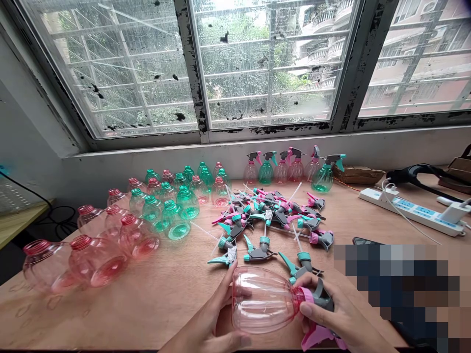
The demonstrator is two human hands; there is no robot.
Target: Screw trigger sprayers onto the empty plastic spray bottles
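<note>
A clear pink spray bottle [263, 300] lies on its side in the air near the table's front edge, its base to the left. Around the base end my left hand [217, 314] is wrapped, thumb below and fingers behind. My right hand [327, 309] grips the pink collar and grey spray head [323, 295] at the bottle's neck. The pink trigger [318, 337] hangs below that hand. Just beyond the bottle lies a pile of loose spray heads [272, 211], grey with pink or teal parts, some with white tubes.
Open pink bottles [97, 260] and green bottles [178, 223] stand in rows at left. Several bottles with spray heads [265, 169] line the window wall. A white power strip [415, 211] and a phone [368, 241] lie at right; a pixelated patch covers the right front.
</note>
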